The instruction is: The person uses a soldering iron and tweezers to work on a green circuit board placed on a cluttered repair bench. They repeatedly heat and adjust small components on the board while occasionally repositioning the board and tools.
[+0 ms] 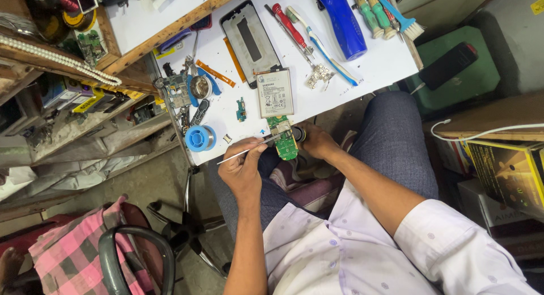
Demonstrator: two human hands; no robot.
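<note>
A: While the right hand (317, 141) pinches the green circuit board (285, 141) at the white table's (368, 68) edge, what holds the tweezers (249, 150)?

B: The left hand (242, 169), fingers pressed around them, tips on the board, probably steadying fine work.

A: Around it?

B: Phone battery (275, 93) at twelve o'clock, blue solder spool (199, 138) at nine; cluttered workshop shelves beyond.

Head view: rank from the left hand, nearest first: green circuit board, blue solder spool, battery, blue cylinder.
From the left hand, which holds tweezers:
1. Green circuit board, just to its right, at the tweezer tips.
2. Blue solder spool, up and to the left on the white table.
3. Battery, above the board.
4. Blue cylinder, far top of the table.
</note>
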